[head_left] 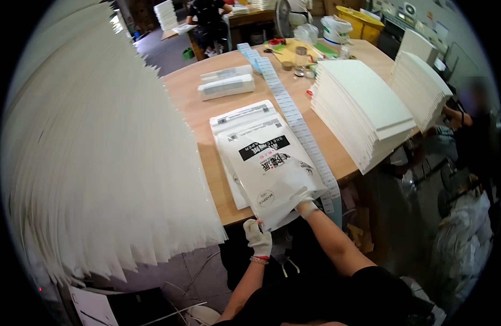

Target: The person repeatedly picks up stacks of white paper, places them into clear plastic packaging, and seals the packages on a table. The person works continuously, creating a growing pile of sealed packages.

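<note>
A white printed plastic bag (283,179) lies on top of a stack of like bags (228,168) at the table's near edge. Its near end sticks out over the edge toward me. My left hand (258,239), in a white knit glove, has its fingers closed on the bag's near left corner. At the near right end, my right hand (306,206), gloved too, reaches in at the bag's mouth. Film covers its fingers, so their grip is hidden. Whether anything lies inside the bag is unclear.
A tall pile of white sheets (98,152) fills the left. Stacks of white paper (364,103) stand at right. A long label strip (294,114) runs beside the bags. Rolled plastic packs (226,86), a tape roll (287,66) and scissors (272,51) lie farther back. A person (473,130) is at right.
</note>
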### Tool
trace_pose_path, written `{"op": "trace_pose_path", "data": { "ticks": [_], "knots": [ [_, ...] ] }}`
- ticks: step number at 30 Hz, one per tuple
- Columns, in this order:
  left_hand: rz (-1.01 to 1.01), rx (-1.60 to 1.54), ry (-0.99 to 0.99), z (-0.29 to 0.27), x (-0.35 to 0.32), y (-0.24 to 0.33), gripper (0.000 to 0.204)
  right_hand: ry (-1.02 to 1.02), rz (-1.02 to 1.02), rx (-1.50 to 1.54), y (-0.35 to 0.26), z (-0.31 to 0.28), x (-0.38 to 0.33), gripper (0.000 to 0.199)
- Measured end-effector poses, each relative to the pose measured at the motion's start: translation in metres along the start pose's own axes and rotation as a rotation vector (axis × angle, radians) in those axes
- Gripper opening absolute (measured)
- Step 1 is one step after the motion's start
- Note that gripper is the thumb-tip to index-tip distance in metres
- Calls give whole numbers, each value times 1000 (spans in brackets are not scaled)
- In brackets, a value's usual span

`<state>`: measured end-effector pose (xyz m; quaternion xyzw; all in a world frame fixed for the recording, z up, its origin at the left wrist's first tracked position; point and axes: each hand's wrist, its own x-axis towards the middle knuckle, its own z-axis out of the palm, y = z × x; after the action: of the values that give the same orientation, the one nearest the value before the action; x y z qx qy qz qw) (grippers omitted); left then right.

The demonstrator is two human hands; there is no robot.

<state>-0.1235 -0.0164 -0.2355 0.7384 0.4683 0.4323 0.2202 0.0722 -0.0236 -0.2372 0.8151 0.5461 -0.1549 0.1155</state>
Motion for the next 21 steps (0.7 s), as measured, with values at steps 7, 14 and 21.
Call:
{"op": "trace_pose_path", "data": {
  "ticks": [7, 14, 21],
  "knots": [
    [-11, -100, -201, -11, -27, -22, 21, 64, 262, 688, 97, -18, -145, 47],
    [152, 33, -436, -43, -29, 15, 15, 133, 290, 934, 180, 50, -62, 47],
    [-614, -708, -1062, 59, -10, 107, 21, 254, 245, 1226, 180, 1, -101, 51]
  ]
}}
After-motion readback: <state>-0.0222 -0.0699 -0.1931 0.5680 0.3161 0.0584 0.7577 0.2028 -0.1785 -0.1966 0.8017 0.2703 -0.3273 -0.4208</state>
